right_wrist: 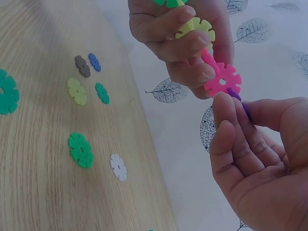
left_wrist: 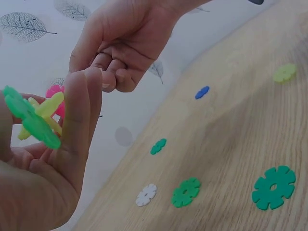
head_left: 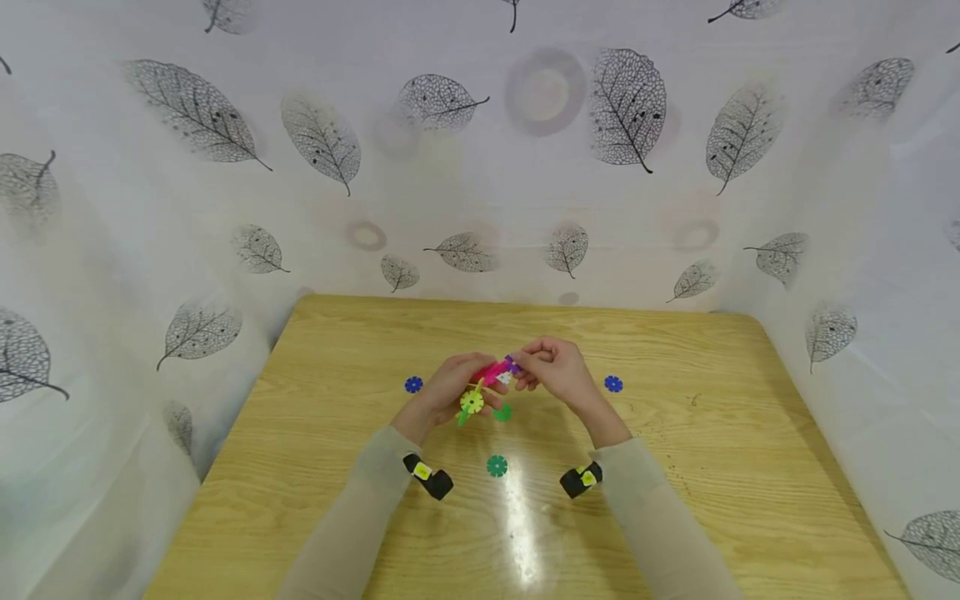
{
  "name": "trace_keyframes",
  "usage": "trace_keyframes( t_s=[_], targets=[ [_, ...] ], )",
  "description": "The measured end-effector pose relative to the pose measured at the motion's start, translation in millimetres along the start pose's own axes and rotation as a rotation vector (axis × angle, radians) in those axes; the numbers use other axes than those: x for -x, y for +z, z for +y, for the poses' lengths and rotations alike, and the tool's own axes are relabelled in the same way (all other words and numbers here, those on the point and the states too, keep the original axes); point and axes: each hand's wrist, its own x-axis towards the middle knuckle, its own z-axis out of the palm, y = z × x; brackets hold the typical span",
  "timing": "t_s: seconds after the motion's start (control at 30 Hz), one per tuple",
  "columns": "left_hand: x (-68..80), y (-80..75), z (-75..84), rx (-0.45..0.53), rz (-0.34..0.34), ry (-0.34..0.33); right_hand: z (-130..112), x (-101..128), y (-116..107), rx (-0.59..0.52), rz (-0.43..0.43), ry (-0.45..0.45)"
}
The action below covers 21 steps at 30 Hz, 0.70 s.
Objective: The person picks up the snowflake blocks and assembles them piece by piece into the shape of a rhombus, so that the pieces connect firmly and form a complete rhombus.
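1. The purple snowflake disc (right_wrist: 234,94) sits at the right-hand end of the chain of interlocking discs (head_left: 492,373), meeting the rim of the face-on pink disc (right_wrist: 231,78); whether its slot is fully seated there I cannot tell.
2. In the head view the chain's long axis slants from near left to far right, bridging the hands above the table; the right hand is nearer to the purple end.
3. The left hand (head_left: 448,388) grips the chain, fingers curled about its pink and yellow stretch.
4. The right hand (head_left: 561,367) pinches the purple disc between thumb and fingertips.
5. At the chain's other end, a green disc (left_wrist: 32,118) crosses a yellow disc (left_wrist: 54,104) at an angle.
6. The pieces look like thin, smooth, stiff plastic: round, notched into petals; a centre hole shows in several.
7. Loose on the grained wooden table (head_left: 720,400) lie matching pieces, including a white disc (right_wrist: 118,167), a brown disc (right_wrist: 83,66) and a dark green disc (head_left: 497,459).
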Motion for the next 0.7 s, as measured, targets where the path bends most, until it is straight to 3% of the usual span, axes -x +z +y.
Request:
trace_keyframes(
  t_s=[0.2,0.37,0.57,0.7],
  targets=[
    [-0.1,1.7,0.3,-0.008,-0.031,0.014,0,2,2,0.014,-0.042,-0.026],
    [0.1,1.7,-0.6,-0.010,-0.006,0.015,2,1,2,0.012,-0.065,-0.014],
    [0.5,0.9,-1.3,-0.002,0.037,0.015,5,0,3,0.017,0.001,0.039],
    [-0.8,-0.9,-2.6,0.026,0.061,0.009,22,-1,5,0.117,0.009,0.068]
  ],
)
